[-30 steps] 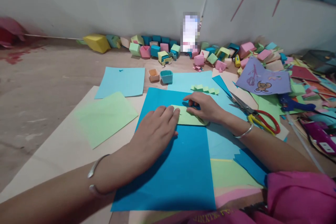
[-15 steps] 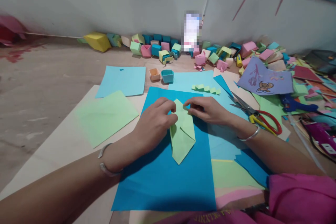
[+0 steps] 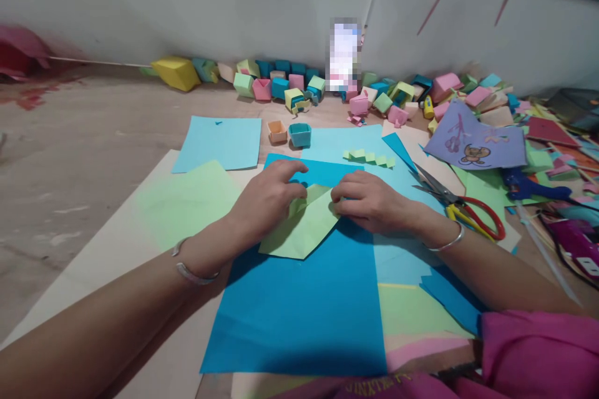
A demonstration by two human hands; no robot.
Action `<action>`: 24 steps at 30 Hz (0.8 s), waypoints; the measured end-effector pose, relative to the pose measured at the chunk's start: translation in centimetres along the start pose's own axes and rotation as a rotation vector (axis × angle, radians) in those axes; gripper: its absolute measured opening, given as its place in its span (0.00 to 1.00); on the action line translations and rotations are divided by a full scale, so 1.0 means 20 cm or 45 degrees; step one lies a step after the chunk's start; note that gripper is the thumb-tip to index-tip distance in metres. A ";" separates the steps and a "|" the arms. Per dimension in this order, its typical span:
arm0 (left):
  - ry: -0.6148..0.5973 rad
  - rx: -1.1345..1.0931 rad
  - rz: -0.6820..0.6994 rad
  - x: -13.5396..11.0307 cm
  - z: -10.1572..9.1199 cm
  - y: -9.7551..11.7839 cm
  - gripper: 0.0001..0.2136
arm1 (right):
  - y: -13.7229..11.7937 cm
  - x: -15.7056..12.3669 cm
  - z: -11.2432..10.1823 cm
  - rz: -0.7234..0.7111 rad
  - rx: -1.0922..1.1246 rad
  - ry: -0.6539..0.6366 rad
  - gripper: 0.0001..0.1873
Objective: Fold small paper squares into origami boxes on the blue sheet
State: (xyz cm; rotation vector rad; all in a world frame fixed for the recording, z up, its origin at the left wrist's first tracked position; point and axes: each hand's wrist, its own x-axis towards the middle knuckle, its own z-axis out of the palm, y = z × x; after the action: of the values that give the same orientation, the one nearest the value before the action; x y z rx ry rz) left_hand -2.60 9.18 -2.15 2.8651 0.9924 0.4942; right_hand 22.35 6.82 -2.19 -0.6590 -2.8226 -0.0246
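A folded light green paper [image 3: 304, 230] lies on a big blue sheet [image 3: 304, 299] in front of me. My left hand [image 3: 269, 199] pinches its upper left part, fingers curled round a fold. My right hand [image 3: 367, 202] grips its upper right edge with closed fingers. The paper's point faces toward me. Both wrists wear silver bangles.
Scissors with red and yellow handles [image 3: 461, 206] lie right of my right hand. A green zigzag strip [image 3: 369, 158], two small paper boxes [image 3: 290, 133], loose sheets [image 3: 218, 143] and a row of folded paper cubes [image 3: 299, 87] along the wall lie beyond. Craft clutter fills the right side.
The green paper was flat under my hands, then was opened into a long pointed shape, and now is spread wider and turned leftward. Both hands moved closer together on its top edge.
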 end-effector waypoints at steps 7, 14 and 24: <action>-0.190 0.129 -0.015 0.00 -0.10 0.10 0.14 | -0.02 0.00 0.00 -0.102 -0.017 -0.108 0.17; -0.151 0.181 -0.022 0.00 -0.06 0.08 0.13 | -0.03 0.01 0.03 -0.116 0.155 -0.045 0.12; -0.287 -0.214 -0.200 -0.02 -0.11 0.16 0.19 | -0.06 0.01 0.07 0.261 0.451 -0.029 0.22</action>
State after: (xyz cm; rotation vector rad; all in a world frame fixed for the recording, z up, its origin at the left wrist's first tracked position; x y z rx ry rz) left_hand -1.73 6.39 0.46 2.5982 1.0683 0.2241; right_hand 21.19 5.91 -3.50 -0.8575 -2.6632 0.5078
